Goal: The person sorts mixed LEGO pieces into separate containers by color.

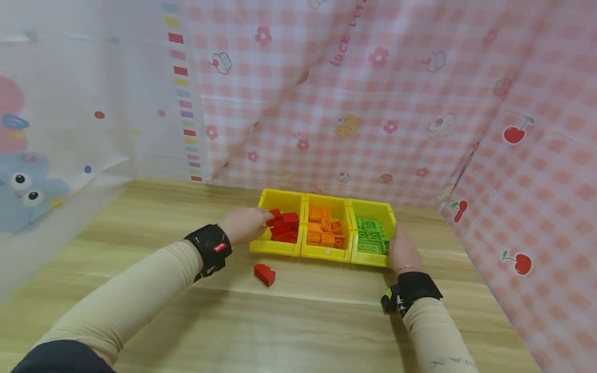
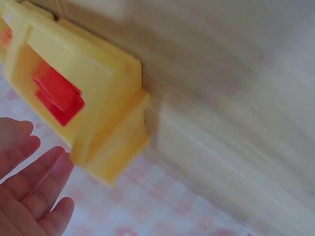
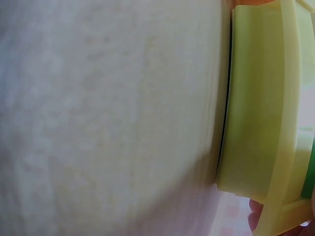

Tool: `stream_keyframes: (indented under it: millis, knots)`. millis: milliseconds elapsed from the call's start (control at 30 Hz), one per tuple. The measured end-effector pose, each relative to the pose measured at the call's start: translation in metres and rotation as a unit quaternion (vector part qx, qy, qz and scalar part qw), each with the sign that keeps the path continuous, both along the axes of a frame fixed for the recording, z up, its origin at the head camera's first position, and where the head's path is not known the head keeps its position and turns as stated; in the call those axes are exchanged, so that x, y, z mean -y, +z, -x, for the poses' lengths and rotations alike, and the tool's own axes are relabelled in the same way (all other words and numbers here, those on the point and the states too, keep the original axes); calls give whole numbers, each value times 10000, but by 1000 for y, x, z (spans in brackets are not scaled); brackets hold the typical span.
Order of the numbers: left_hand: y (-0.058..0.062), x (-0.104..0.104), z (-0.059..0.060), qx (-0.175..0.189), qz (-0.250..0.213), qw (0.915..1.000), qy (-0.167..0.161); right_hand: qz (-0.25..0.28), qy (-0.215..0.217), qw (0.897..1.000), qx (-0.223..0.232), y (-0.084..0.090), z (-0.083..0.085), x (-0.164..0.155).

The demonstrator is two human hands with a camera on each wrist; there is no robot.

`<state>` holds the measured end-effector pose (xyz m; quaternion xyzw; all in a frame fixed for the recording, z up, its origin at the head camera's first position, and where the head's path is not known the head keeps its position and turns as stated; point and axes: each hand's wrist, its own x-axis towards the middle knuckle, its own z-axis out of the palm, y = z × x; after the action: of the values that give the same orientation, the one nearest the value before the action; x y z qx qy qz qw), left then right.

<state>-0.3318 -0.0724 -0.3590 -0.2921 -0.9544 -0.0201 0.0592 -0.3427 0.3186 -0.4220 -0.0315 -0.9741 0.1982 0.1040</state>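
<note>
- Pale wooden bench [image 1: 298,321], planks running left to right, filling the lower half of the head view.
- Pink checked curtain [image 1: 373,103] with flowers, cupcakes and cherries hung behind the far edge and down the right edge; white sheer curtain [image 1: 70,103] with a blue cartoon figure along the left edge.
- 3 yellow bins side by side near the far edge, touching one another: left bin [image 1: 275,246] with red bricks [image 1: 285,228], middle bin [image 1: 325,252] with orange bricks [image 1: 324,230], right bin [image 1: 371,207] with green bricks [image 1: 371,235].
- Left hand [image 1: 244,224] over the left bin's near left corner, reaching in among the red bricks; in the left wrist view fingers [image 2: 34,187] straight and loosely spread, apart from the bin wall, holding nothing visible there.
- Right hand [image 1: 402,249] laid against the right bin's outer right wall, fingers touching its rim; curl of the fingers hard to tell, only 1 fingertip showing at the bin's corner in the right wrist view.
- Black wrist straps on both arms, beige sleeves behind them.
- 1 loose red brick [image 1: 264,274] on bare bench just in front of the left bin, near the left wrist, touched by neither hand.
</note>
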Motion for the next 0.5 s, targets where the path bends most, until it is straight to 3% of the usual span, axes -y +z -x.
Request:
stream_keyframes:
  millis: [233,500]
  knots:
    - [-13,25,-38,-515,-256,9977,-350,-60,67,10000,-16,0,-2,-3]
    - [-32,47,-66,-134,-323,9991,-241,-103,-4,9999,89,2,-3,4]
